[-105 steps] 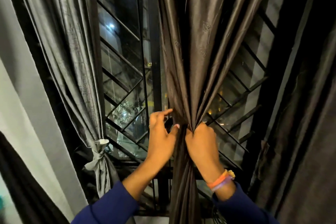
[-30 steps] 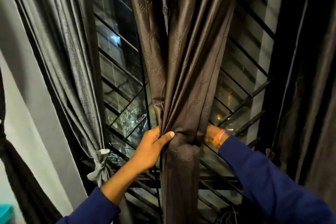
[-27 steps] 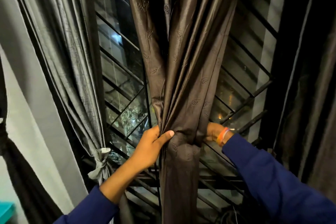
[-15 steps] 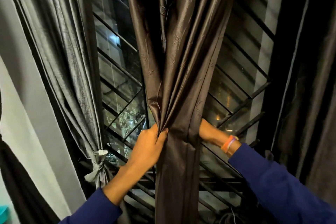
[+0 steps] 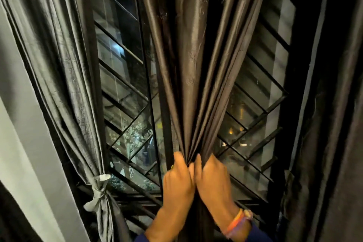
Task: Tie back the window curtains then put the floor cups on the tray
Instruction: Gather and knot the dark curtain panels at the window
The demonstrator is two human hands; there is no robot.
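Observation:
A dark brown satin curtain (image 5: 193, 68) hangs down the middle of the window, bunched into tight folds at its waist. My left hand (image 5: 177, 180) and my right hand (image 5: 213, 180) grip that bunch side by side, knuckles toward me, fingers curled into the cloth. A grey curtain (image 5: 64, 76) at the left is tied back with a knotted grey band (image 5: 99, 188). No cups and no tray are in view.
Behind the curtains stands a window with a black diagonal metal grille (image 5: 125, 108); it is night outside. A pale wall (image 5: 17, 143) runs down the left. Another dark curtain (image 5: 334, 124) fills the right edge.
My right hand came round from behind the brown curtain to its front. Both hands now clasp the bunch close together, and the folds are drawn tighter.

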